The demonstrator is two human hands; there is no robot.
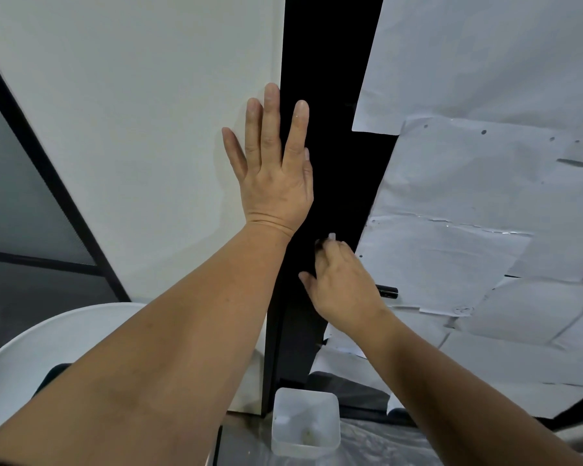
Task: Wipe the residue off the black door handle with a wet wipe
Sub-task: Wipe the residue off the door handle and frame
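Observation:
My left hand (273, 163) lies flat with fingers spread, across the seam between the white wall panel (132, 129) and the black door frame (334, 146). Lower down, my right hand (342, 280) is closed around something against the black surface; a small white bit of wet wipe (331, 236) shows above its fingers. The black door handle (388, 292) pokes out to the right of that hand, and most of it is hidden behind the hand.
White paper sheets (485, 196) cover the door on the right. A translucent plastic tub (305, 422) stands on the plastic-covered floor below. A white round table edge (48, 338) is at lower left, and a dark glass partition (14, 203) at far left.

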